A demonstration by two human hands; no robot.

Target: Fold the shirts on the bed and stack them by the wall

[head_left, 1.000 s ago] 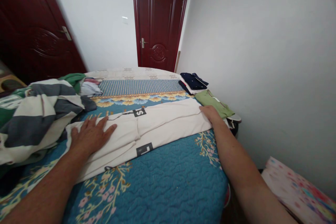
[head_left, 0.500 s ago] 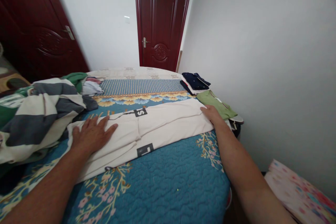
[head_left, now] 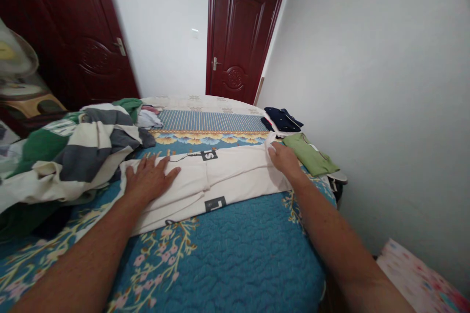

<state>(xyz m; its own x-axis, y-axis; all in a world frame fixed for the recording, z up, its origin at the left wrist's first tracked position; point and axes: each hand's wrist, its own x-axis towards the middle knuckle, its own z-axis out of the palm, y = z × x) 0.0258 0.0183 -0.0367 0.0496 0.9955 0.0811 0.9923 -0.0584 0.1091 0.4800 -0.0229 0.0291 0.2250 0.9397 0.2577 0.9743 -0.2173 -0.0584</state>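
Observation:
A white garment [head_left: 238,171] with black printed patches lies in a long folded strip across the blue quilted bed cover [head_left: 253,249]. My left hand [head_left: 149,178] rests on its left part, palm down with the fingers spread. At the right end my right hand [head_left: 284,159] has its fingers closed on the garment's edge, which is lifted and turned up a little. Just beyond my right hand lies a folded green garment [head_left: 312,154].
A heap of striped and green clothes [head_left: 84,144] lies at the left. Folded dark clothes [head_left: 282,120] are stacked at the back right, near the white wall [head_left: 367,83]. A pink floral item [head_left: 414,274] stands at the lower right. Two dark red doors are behind.
My right hand has closed on the garment's right end and raised its edge slightly inward. My left hand stays flat on the cloth. The view has shifted, so the scene appears further right.

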